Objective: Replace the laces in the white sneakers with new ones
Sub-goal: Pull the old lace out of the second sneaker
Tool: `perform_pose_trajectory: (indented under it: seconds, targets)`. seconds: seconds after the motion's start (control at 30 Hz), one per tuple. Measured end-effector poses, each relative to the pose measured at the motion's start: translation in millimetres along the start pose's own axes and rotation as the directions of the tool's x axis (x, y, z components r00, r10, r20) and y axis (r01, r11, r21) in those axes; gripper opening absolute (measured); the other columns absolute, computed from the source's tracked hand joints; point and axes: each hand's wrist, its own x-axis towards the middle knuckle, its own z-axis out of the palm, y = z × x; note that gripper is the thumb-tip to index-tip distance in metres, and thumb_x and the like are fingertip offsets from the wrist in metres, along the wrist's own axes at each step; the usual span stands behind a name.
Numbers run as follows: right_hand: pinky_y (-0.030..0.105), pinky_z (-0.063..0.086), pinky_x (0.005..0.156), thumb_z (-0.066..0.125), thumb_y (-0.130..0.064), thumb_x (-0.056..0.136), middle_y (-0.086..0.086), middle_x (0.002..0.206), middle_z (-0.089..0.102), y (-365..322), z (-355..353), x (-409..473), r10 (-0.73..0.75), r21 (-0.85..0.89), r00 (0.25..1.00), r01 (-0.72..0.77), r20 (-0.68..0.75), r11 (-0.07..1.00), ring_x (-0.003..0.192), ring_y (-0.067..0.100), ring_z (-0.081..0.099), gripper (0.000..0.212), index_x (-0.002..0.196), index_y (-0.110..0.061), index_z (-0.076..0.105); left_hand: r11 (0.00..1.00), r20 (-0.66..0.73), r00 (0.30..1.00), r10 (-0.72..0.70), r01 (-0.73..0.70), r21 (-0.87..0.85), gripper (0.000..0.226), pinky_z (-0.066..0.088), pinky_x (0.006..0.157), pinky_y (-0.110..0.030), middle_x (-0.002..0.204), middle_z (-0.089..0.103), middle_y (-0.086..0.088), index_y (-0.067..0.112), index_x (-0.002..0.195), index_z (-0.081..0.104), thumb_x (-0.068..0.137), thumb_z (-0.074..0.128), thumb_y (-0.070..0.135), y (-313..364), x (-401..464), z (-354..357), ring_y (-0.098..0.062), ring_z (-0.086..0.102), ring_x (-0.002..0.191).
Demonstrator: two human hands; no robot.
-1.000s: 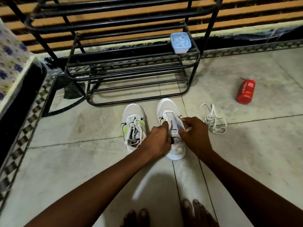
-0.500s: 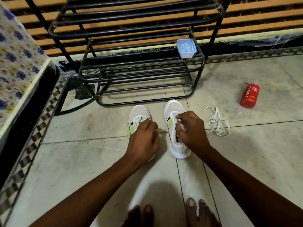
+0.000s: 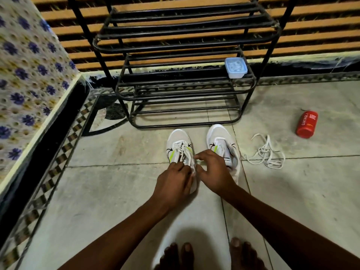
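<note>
Both hands hide the laced sneaker's (image 3: 180, 148) heel; left grip (image 3: 173, 184) seemingly pinches lace, right (image 3: 214, 172) unclear.

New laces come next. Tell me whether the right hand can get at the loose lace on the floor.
Probably yes. The loose lace lies in the open on the floor tiles, just right of the unlaced sneaker; nothing stands between it and the right hand.

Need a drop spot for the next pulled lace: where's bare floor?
Free: tiles left of the laced sneaker up to the patterned border, and right of the loose lace, below the red can. Crowded: the gap between the sneakers, where both hands work.
</note>
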Motion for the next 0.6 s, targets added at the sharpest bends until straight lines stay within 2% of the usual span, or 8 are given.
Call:
perform_pose_trajectory:
  seconds: [0.07,0.2,0.27,0.33,0.47,0.53,0.6]
  targets:
    - [0.035,0.048,0.096,0.068,0.000,0.083,0.015,0.105,0.069,1,6,3,0.028,-0.013,0.999,-0.028,0.021,1.000,0.103,0.029,0.065,0.027,0.110,-0.001,0.072,0.993,-0.025,0.999,-0.028,0.024,-0.118,0.022,0.050,0.070,-0.037,0.104,0.061,0.005,0.021,0.101,0.063,0.102,0.050,0.039,-3,-1,-3,-0.017,0.054,0.103]
    - [0.041,0.051,0.095,0.071,-0.002,0.079,0.014,0.107,0.067,4,14,12,0.070,-0.017,0.996,-0.069,0.063,0.997,0.102,0.030,0.066,0.034,0.113,-0.004,0.071,0.885,-0.104,0.969,-0.226,0.159,-0.437,0.017,0.052,0.071,-0.042,0.083,0.066,0.003,0.016,0.085,0.066,0.099,0.062,0.025,-12,12,-13,-0.017,0.063,0.077]
    - [0.040,0.051,0.095,0.072,-0.002,0.076,0.013,0.107,0.066,5,20,19,0.082,-0.031,0.994,-0.080,0.073,0.996,0.102,0.031,0.066,0.037,0.113,-0.006,0.070,0.869,-0.101,0.949,-0.298,0.227,-0.439,0.012,0.052,0.071,-0.040,0.080,0.068,0.002,0.015,0.083,0.066,0.094,0.066,0.020,-23,24,-18,-0.018,0.065,0.072]
    - [0.042,0.051,0.097,0.074,-0.003,0.075,0.012,0.110,0.065,4,24,25,0.106,-0.015,0.991,-0.105,0.082,0.994,0.104,0.030,0.065,0.042,0.117,-0.006,0.069,0.879,-0.051,0.940,-0.338,0.296,-0.374,0.010,0.051,0.071,-0.035,0.077,0.068,0.002,0.015,0.086,0.066,0.089,0.071,0.023,-34,34,-19,-0.019,0.066,0.075]
    - [0.049,0.052,0.095,0.075,-0.002,0.077,0.015,0.113,0.064,10,33,27,0.118,0.049,0.992,-0.120,0.041,0.992,0.106,0.032,0.065,0.043,0.120,-0.002,0.067,0.833,0.148,0.912,-0.383,0.410,-0.372,0.034,0.044,0.058,-0.021,0.062,0.066,0.008,0.022,0.079,0.062,0.078,0.085,0.047,-54,38,-8,0.000,0.061,0.063]
    - [0.050,0.052,0.094,0.073,0.001,0.078,0.017,0.112,0.064,12,37,22,0.096,0.073,0.995,-0.095,-0.001,0.993,0.104,0.034,0.065,0.040,0.118,0.001,0.067,0.828,0.158,0.914,-0.374,0.406,-0.386,0.037,0.045,0.058,-0.023,0.060,0.065,0.008,0.021,0.075,0.061,0.076,0.086,0.048,-61,36,-1,-0.001,0.061,0.061]
    - [0.051,0.052,0.094,0.072,0.004,0.079,0.018,0.111,0.065,13,41,20,0.101,0.097,0.994,-0.096,-0.047,0.991,0.104,0.034,0.065,0.037,0.116,0.003,0.067,0.840,0.116,0.924,-0.365,0.381,-0.387,0.037,0.051,0.063,-0.030,0.063,0.065,0.008,0.021,0.072,0.059,0.076,0.085,0.047,-62,35,3,-0.004,0.062,0.063]
